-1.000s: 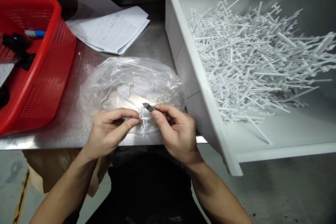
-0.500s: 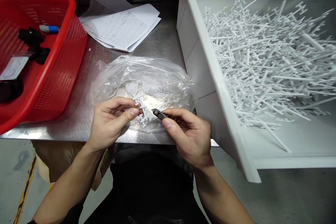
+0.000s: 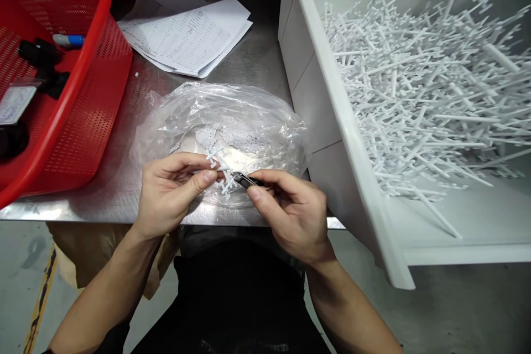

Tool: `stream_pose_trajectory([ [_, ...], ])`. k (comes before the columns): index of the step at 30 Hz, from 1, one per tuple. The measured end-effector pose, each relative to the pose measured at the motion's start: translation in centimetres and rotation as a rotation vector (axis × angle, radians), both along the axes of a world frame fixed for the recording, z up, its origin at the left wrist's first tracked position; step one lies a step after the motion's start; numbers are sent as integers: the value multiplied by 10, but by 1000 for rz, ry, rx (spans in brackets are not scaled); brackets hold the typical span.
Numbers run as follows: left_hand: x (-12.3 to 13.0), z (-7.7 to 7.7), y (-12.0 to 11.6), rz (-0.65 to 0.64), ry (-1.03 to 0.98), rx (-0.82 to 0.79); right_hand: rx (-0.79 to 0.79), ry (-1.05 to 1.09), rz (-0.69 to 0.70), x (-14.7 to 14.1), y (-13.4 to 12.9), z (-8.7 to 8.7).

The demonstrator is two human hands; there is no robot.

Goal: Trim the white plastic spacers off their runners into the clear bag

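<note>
My left hand pinches a small white branched plastic sprue between thumb and index finger. Short crossbars stick out from it above and below the fingertips. In my right hand, thumb and fingers grip dark metal nail clippers, with the jaws pointing left at the sprue's edge. Whether the jaws touch the plastic I cannot tell. Under both hands spreads a clear plastic bag, with whitish speckled scraps showing in its middle.
At the right, a large white bin holds a heap of white plastic sprues. A red perforated basket with black parts stands left. Printed sheets lie at the back of the metal table. Brown paper shows below its front edge.
My right hand has brought the nail clippers left, up to the sprue. The sprue has turned slightly in my left hand. The whole view has shifted a little.
</note>
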State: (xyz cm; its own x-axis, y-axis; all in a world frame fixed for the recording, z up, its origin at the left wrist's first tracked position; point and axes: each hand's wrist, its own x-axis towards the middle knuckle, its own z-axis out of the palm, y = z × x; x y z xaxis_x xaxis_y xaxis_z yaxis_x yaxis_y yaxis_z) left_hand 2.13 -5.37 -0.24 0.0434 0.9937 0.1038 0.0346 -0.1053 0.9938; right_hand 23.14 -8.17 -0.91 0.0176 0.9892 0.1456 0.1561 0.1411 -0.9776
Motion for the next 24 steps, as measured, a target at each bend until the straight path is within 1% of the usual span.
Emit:
stream_pose_trajectory([
  [4,0,0,0,-23,-37,-2,14,13,-7,0,-1,-1],
  [12,1,1,0,9,-11,4,10,33,-11,-1,-1,0],
  [16,1,0,0,-16,-45,-16,48,29,-12,-1,-1,-1],
  [20,2,0,1,-58,-109,-47,86,-1,-11,-1,-1,-3],
  [24,3,1,3,-52,-118,-80,112,-73,-28,-2,0,-5],
])
